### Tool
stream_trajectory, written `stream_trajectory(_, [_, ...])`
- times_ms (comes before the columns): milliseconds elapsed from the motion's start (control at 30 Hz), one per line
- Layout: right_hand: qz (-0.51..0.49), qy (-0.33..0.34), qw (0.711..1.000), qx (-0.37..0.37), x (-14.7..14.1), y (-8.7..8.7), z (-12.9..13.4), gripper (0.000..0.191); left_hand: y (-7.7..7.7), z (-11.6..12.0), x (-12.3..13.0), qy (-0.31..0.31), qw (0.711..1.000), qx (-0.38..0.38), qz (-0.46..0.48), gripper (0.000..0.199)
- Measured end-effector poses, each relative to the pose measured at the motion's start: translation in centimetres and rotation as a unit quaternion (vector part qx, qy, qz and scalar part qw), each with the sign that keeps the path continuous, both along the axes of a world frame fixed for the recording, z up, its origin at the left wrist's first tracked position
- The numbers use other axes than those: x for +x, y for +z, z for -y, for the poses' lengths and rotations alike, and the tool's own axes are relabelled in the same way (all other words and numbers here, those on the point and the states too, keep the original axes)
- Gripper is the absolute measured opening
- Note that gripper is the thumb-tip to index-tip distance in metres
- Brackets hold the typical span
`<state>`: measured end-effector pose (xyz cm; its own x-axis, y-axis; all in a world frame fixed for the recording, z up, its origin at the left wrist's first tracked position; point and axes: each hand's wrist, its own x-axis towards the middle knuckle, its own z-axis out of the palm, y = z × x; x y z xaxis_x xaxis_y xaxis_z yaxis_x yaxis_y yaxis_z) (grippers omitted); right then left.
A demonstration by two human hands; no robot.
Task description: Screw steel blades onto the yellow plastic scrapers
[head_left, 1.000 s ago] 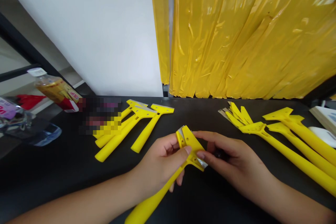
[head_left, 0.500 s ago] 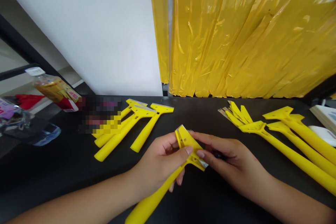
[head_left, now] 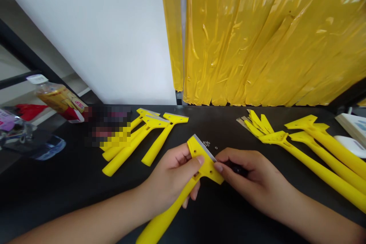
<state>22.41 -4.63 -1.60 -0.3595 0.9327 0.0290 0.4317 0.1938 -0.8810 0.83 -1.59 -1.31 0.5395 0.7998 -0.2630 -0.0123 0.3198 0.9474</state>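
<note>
My left hand grips a yellow scraper just below its wide head, thumb flat on the face and fingers behind. The handle slants down toward me. A thin silver blade edge shows along the head's upper right side, and two small holes are in its face. My right hand pinches the lower end of the blade edge between thumb and forefinger. A dark object is tucked inside its curled fingers; its kind is mostly hidden. Small ring-like metal pieces lie on the black table behind the head.
Several bladed scrapers lie left of centre. On the right are scrapers and loose yellow plates beside thin blades. A bottle and a clear bag sit at far left. Yellow plastic sheeting hangs behind.
The yellow plate on the scraper head, tilted with gaps earlier, now lies flush. The blade edge shows in a straight line. My right fingers have slid slightly toward the blade's lower end.
</note>
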Motion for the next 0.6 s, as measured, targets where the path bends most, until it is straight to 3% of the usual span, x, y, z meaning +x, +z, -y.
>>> stream_trajectory(267, [-0.034, 0.012, 0.998, -0.053, -0.06, 0.22, -0.44, 0.028, 0.32, 0.07, 0.05, -0.002, 1.0, -0.016, 0.0, 0.018])
stream_trajectory(500, [-0.019, 0.011, 0.999, -0.037, 0.01, 0.37, -0.25, 0.028, 0.18, -0.05, -0.1, -0.01, 1.0, -0.004, -0.007, 0.02])
stream_trajectory(600, [-0.011, -0.028, 1.0, -0.002, 0.27, 0.7, -0.06, 0.029, 0.22, -0.26, -0.33, -0.001, 1.0, 0.003, -0.021, 0.024])
